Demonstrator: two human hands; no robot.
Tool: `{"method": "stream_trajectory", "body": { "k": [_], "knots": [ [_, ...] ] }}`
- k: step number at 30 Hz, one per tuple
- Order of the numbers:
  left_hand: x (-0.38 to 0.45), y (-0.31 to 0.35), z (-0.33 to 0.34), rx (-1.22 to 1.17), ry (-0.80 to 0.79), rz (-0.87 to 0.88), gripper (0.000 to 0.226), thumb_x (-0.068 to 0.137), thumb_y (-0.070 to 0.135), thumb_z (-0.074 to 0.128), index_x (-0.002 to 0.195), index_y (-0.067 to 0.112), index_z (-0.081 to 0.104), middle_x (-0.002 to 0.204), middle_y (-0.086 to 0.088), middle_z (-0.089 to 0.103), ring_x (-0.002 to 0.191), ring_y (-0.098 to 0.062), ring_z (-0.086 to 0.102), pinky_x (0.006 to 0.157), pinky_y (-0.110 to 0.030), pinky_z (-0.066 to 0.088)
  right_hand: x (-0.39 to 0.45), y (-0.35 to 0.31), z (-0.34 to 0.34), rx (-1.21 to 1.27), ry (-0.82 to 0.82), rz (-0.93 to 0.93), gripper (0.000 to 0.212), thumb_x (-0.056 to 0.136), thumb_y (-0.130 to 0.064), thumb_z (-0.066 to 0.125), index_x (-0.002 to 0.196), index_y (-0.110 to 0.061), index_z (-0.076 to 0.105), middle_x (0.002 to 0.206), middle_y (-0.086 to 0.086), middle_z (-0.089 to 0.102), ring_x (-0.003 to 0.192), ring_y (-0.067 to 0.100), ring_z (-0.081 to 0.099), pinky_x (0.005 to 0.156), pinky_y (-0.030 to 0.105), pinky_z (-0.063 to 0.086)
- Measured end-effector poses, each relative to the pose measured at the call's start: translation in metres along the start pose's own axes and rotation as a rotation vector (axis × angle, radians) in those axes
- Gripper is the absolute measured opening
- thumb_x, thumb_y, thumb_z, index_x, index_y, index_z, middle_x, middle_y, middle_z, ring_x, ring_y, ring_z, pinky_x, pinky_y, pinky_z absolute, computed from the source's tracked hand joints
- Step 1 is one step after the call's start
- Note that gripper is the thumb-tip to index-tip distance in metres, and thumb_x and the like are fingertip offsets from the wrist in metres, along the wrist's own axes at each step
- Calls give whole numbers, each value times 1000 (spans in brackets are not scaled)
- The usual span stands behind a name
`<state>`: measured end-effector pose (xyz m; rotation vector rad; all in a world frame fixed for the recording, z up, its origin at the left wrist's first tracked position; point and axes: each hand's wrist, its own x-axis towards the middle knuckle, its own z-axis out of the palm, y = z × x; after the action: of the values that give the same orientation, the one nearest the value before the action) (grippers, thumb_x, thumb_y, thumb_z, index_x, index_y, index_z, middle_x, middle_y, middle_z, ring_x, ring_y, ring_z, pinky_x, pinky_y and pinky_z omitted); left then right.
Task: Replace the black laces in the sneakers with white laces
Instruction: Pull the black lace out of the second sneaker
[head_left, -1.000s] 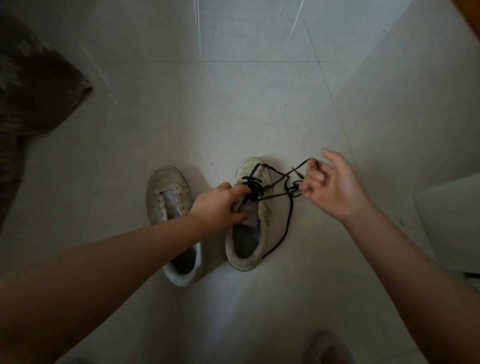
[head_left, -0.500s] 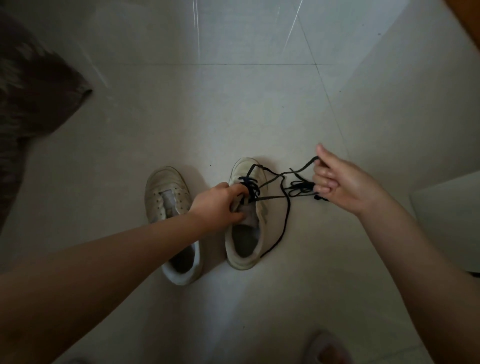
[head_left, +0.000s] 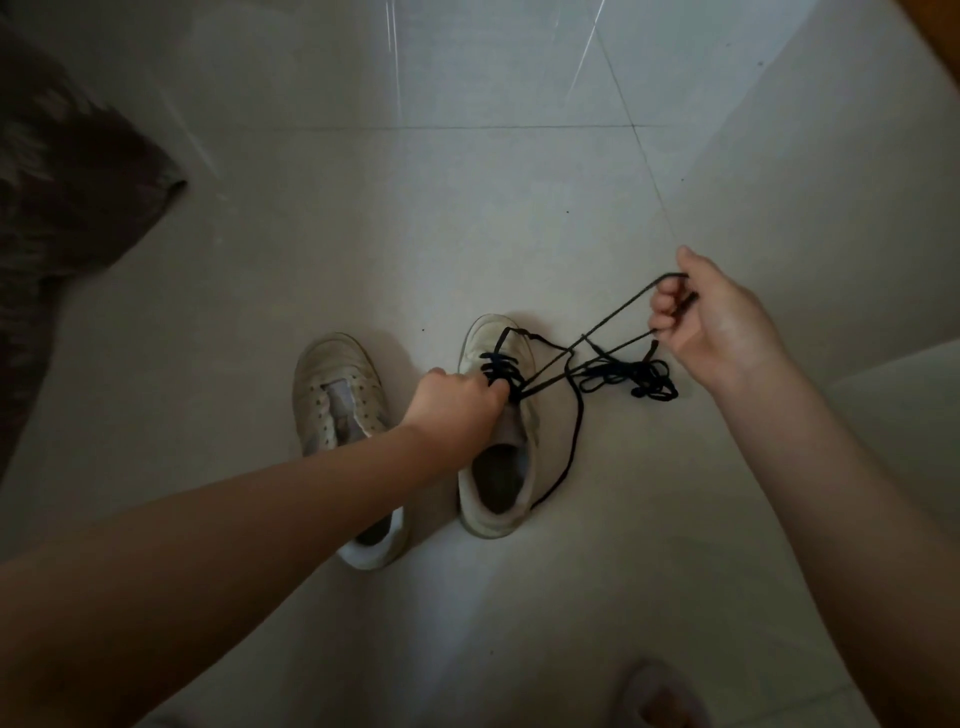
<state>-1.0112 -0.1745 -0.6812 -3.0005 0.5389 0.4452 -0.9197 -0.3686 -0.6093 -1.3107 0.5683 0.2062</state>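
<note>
On the pale tiled floor (head_left: 467, 218), the worn white sneaker with no lace (head_left: 332, 395) lies leftmost. Next to it, the left hand (head_left: 454, 402) curls its fingers (head_left: 493, 391) on the thin black lace (head_left: 574, 431) at the second white sneaker (head_left: 496, 499). That lace runs out sideways, up and right, to the right hand (head_left: 714, 325), which pinches it tight. The right hand should pull that way.

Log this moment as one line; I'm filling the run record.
step: unlacing | left hand: holds right sneaker | right hand: pulls black lace | left sneaker: laceless
</note>
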Motion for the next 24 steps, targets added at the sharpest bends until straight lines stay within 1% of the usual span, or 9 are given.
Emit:
{"method": "stream_trajectory", "body": {
  "k": [3,6,9,12,14,16,18,21,24],
  "knots": [
    [4,4,-10,78,-61,19,22,95,17,44,117,15,43,104,-2,58,88,-22,59,69,-31,30,-5,5,2,-53,-9,-32,10,97,-24,50,92,-15,49,69,-1,70,50,7,52,40,16,30],
    [8,10,-16,98,-104,2,25,94,14,45,119,12,45,110,-3,56,94,-22,58,70,-31,31,-7,10,-1,-4,21,-46,10,99,-23,47,100,-13,48,77,2,73,52,6,54,42,16,30],
    [10,15,-15,86,-132,-30,25,93,13,46,118,14,50,114,-4,55,98,-22,58,68,-31,32,-12,8,0,34,28,-127,9,100,-21,44,96,-14,48,91,6,74,55,7,55,44,17,30],
    [12,12,-13,-40,-113,-72,31,91,15,51,122,15,50,122,-7,47,111,-25,48,71,-31,34,-10,12,4,-116,55,-94,16,97,-21,47,83,-14,49,94,9,72,63,12,62,48,18,39],
    [14,6,-8,-173,-57,-87,31,89,18,53,120,18,53,124,-8,42,116,-24,41,74,-31,36,-4,22,5,-319,104,15,19,93,-28,54,83,-12,53,95,9,64,73,15,61,62,22,47],
    [15,-2,1,-383,-9,-114,27,89,23,53,115,21,58,119,-6,43,112,-22,42,78,-30,39,-4,38,2,-729,102,-1,39,86,-39,64,112,-13,52,118,8,54,98,17,55,88,31,46],
    [14,-9,8,-674,-18,-178,22,88,24,54,109,21,62,107,-3,44,101,-20,46,76,-26,37,-17,60,2,-1030,-112,-130,69,79,-41,71,136,-20,38,134,1,41,122,15,43,99,27,36],
    [15,-10,12,-940,-26,-207,8,88,19,58,95,18,61,88,-2,49,73,-12,48,66,-22,36,-34,93,9,-1211,-534,-234,82,75,-36,76,143,-24,31,142,-2,31,132,12,31,100,19,26],
    [14,-10,13,-1118,-47,-237,4,88,14,59,91,15,61,67,7,45,61,-7,41,56,-18,33,-35,111,10,-1286,-583,-306,74,80,-27,70,143,-21,32,146,6,28,134,19,33,105,22,27]
  ]
}}
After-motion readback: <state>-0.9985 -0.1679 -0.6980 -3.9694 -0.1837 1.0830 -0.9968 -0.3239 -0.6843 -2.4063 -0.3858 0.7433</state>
